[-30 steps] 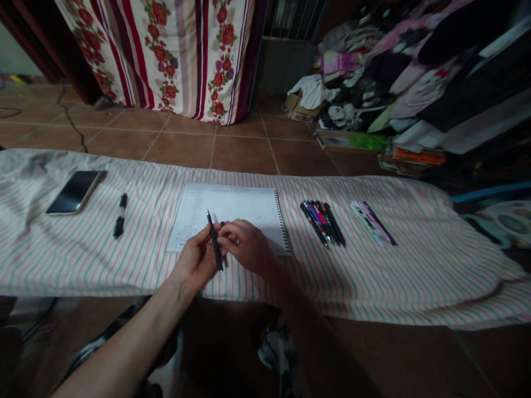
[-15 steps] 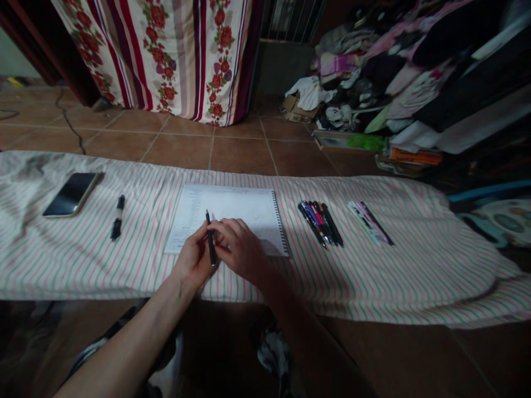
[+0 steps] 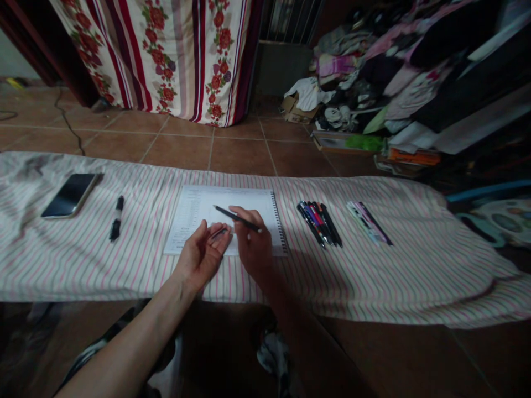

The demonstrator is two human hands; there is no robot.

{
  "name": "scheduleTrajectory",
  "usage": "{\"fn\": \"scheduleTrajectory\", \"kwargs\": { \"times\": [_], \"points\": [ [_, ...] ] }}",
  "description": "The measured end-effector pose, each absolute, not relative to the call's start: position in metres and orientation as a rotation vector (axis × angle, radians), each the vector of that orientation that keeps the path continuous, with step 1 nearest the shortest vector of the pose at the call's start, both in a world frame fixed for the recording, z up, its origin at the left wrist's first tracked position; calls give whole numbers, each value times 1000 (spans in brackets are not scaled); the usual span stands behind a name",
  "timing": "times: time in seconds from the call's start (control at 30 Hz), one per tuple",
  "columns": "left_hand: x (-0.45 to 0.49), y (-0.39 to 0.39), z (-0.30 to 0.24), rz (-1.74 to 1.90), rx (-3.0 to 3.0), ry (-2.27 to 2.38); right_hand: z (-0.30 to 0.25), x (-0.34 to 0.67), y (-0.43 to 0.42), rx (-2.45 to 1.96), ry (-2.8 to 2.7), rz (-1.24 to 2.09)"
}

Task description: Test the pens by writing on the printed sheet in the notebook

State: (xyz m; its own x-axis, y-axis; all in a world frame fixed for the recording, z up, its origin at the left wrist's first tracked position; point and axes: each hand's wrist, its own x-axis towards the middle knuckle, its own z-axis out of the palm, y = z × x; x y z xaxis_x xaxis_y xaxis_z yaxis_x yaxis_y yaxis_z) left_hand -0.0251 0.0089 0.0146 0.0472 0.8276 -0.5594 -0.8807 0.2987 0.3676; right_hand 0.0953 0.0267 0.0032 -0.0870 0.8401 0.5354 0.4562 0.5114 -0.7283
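Note:
Over the spiral notebook (image 3: 244, 196), my right hand (image 3: 256, 249) grips a slim black pen (image 3: 237, 217) between thumb and fingers. The pen is tilted, its thin tip pointing up and left, clear of the page. My left hand (image 3: 202, 255) is turned palm up at the notebook's near edge. Its fingers are curled around a short dark piece (image 3: 218, 233) that looks like a pen cap; part of it is hidden by the fingers. Both hands are close together but apart.
Right of the notebook lies a row of several pens (image 3: 319, 224), with pale and pink pens (image 3: 369, 222) farther right. A black marker-like pen (image 3: 116, 218) and a phone (image 3: 70, 195) lie on the left. Everything rests on a striped cloth (image 3: 415, 276).
The black pen has passed from my left hand to my right hand, which has drawn back to the right. My left palm has opened upward, showing the short dark piece.

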Motion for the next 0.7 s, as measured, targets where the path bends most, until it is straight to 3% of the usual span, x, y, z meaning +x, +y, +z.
{"fn": "scheduleTrajectory", "kwargs": {
  "times": [0.2,0.7],
  "points": [
    [-30,1,9,1178,182,1003,6,115,46,-1340,-1276,802],
    [-33,-6,12,1071,336,1066,-10,107,47,-1349,-1622,832]
  ]
}}
